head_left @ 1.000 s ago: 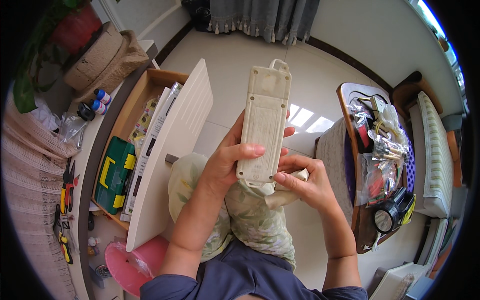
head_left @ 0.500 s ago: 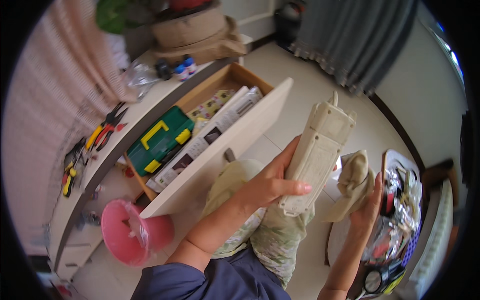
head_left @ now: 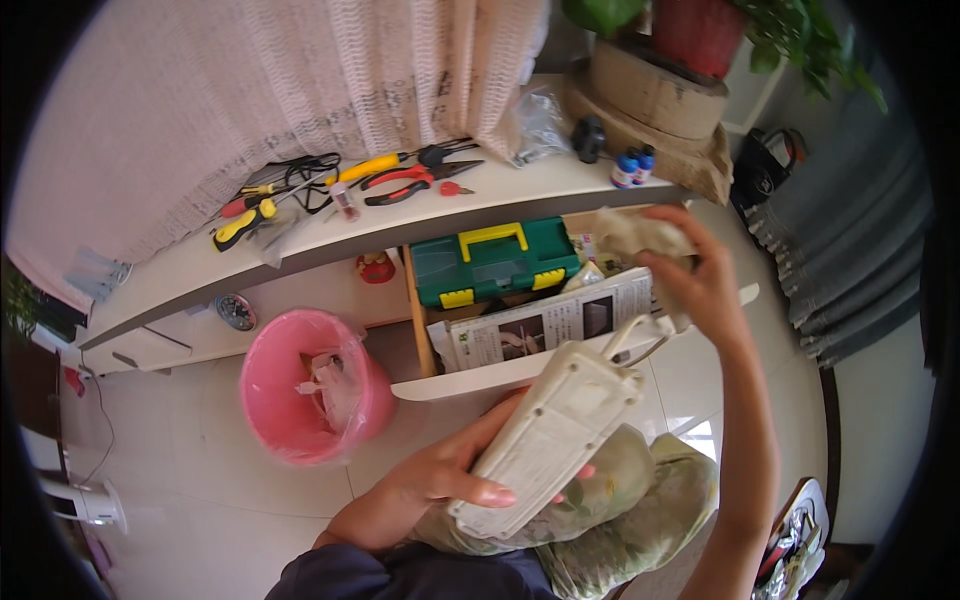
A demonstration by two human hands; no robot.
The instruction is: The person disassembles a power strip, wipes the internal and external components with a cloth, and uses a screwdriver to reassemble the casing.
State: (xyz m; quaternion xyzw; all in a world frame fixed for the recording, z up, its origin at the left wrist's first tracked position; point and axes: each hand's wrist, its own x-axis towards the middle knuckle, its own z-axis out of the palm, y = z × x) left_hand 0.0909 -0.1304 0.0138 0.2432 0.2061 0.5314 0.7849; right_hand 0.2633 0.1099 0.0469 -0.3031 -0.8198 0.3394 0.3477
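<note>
The left hand (head_left: 455,468) is clamped around a cream casing (head_left: 555,430) above the lap (head_left: 620,485), thumb across its face, probably for steadiness; the casing looks long, dull and off-white, with dark screws along its edges; well apart, the right hand (head_left: 705,275) grips a crumpled beige cloth (head_left: 637,238) above the open drawer (head_left: 480,382), seemingly to leave the casing uncovered.
</note>
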